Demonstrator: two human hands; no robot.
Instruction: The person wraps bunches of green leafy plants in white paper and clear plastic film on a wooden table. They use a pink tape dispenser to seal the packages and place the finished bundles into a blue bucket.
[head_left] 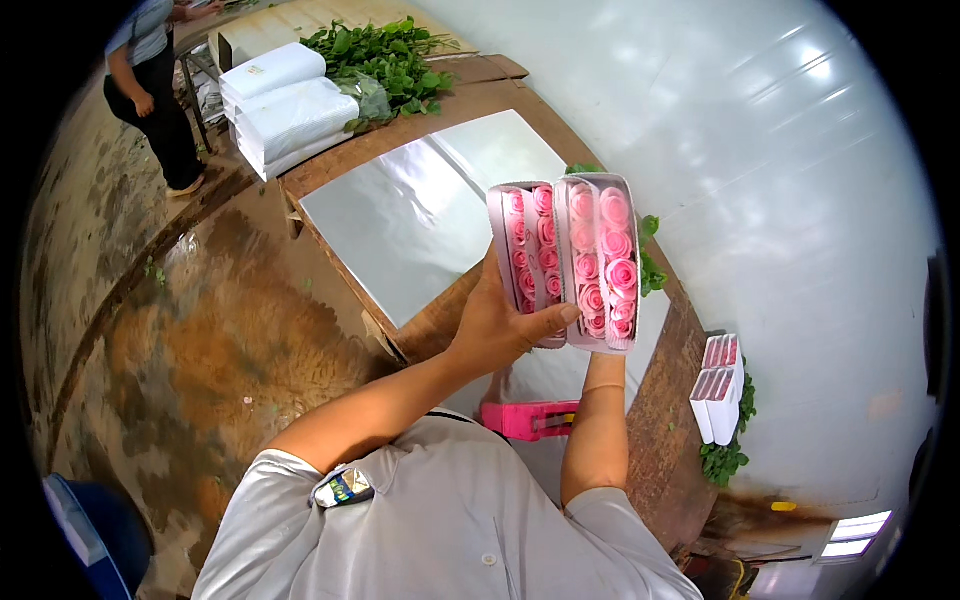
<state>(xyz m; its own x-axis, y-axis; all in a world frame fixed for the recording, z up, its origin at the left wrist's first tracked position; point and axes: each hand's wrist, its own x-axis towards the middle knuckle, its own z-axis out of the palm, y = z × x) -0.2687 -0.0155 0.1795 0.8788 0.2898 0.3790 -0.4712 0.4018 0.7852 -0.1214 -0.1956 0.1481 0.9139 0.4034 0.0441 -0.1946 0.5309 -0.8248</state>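
Observation:
Two rows-deep packs of pink roses in white wrapping, pressed side by side as one rose bundle [621, 275], are held up in front of my chest with the blooms facing me. My left hand [497, 318] grips the bundle's lower left side, its thumb lying across the front. From below, my right hand [606, 366] reaches behind the bundle; only the wrist area shows and its fingers are hidden. Green leaves [652, 270] stick out past the bundle's right side. Beneath it, shiny white sheets [400, 200] lie on the brown table [425, 325].
A pink plastic object [528, 420] with a yellow part lies close to me. White packages [290, 105] and leafy stems [385, 65] are stacked far left. More rose packs [716, 390] stand by the right wall. A person [150, 95] stands back left; a blue container [100, 530] is lower left.

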